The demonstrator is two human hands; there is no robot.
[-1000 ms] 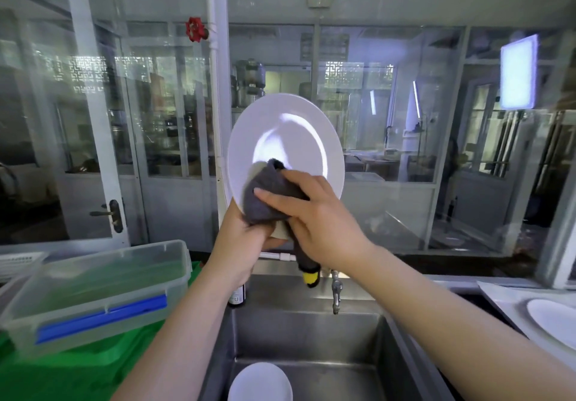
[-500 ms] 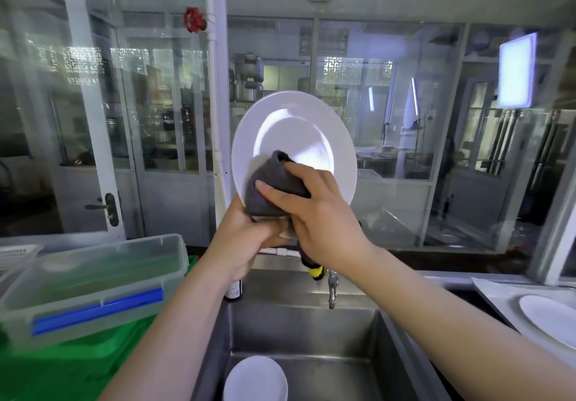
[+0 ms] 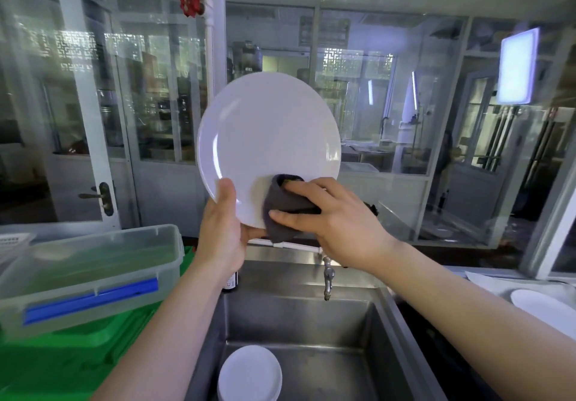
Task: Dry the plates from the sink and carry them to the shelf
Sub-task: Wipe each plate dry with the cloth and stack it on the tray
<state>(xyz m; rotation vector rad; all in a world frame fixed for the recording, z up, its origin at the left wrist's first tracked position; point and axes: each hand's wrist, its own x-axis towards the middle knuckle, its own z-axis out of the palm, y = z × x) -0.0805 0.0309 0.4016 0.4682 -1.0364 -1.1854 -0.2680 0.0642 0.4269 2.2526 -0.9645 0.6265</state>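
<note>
Left hand grips the upright white plate by its lower rim above the sink while right hand presses a grey cloth on its face; wiping should reach every edge.

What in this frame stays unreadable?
Head view only:
- Stack of plates in the sink: cut by the bottom edge, count unclear.
- Raised plate: lower rim hidden by cloth, left hand and right hand.
- Plate on right: cut off by the edge.

Nothing readable anywhere, tbh; small label on the dark bottle behind the sink, way too blurry.
</note>
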